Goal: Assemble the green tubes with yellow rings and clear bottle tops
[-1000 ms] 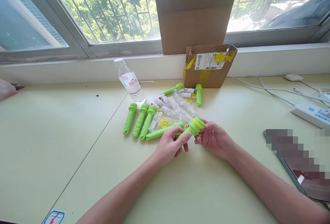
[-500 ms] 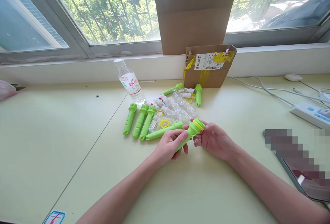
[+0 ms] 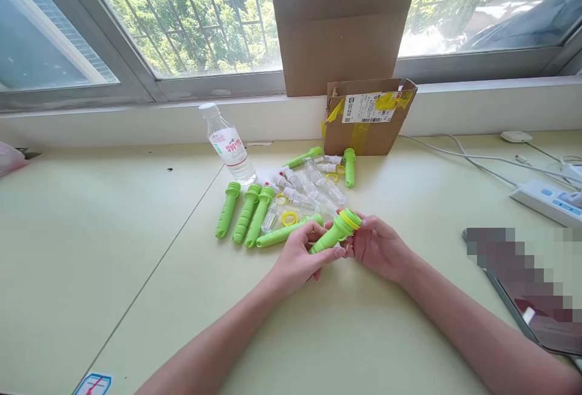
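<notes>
A green plastic tube (image 3: 335, 234) with a threaded, flared end lies tilted between my two hands, a yellow ring (image 3: 350, 219) around that end. My left hand (image 3: 302, 255) is closed on the tube's lower part, its thumb stretched along the near side. My right hand (image 3: 379, 243) grips the threaded end by the ring; some of its fingertips are hidden behind the tube. Just beyond my left hand lies another green tube (image 3: 284, 234). Clear plastic tubes (image 3: 313, 195), white nozzle-like caps (image 3: 291, 178) and a loose yellow ring (image 3: 289, 219) are piled behind it.
Several green tubes (image 3: 245, 214) lie left of the pile, below a water bottle (image 3: 231, 149). A cardboard box (image 3: 364, 122) stands against the sill. On the right are a power strip (image 3: 548, 201), white cables (image 3: 482, 157) and a phone (image 3: 522, 298).
My left thumb has slid from the top of the green tube down to its near side. The right hand has stayed nearly still at the ringed end.
</notes>
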Demonstrator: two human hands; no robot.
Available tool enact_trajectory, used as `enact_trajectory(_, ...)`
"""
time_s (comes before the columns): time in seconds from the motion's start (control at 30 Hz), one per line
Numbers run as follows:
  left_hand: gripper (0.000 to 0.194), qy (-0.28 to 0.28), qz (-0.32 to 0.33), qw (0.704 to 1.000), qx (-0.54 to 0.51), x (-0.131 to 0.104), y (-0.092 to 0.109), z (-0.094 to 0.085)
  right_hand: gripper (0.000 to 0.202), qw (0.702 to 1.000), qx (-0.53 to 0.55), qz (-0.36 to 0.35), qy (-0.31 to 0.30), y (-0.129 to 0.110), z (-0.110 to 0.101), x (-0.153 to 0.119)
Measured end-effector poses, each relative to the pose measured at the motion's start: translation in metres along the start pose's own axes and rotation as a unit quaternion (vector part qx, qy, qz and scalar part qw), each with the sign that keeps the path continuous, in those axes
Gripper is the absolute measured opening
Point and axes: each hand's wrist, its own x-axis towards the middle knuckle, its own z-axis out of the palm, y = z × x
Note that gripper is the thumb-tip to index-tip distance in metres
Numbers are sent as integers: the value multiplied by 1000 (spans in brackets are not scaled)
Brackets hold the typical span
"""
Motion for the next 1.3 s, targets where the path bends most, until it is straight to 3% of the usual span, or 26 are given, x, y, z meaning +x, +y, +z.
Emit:
enact_trajectory(0.23,27,23,52,997,58,4,2,-3,23,1000,-11,-7,9,-1,1,-1)
enact_trajectory(0.43,32,27,51,995,80,2,5,-2,24,1000,-13,-6,15,-1,1,-1)
enact_trajectory(1.0,38,-49,1,999,17,1,3,-3,25,1000,-12,-1,21,1,2,1)
enact_trajectory(1.3,34,2,-5,1000,-12,-1,0,5,22,1000,-15,-3,2,1,1,2)
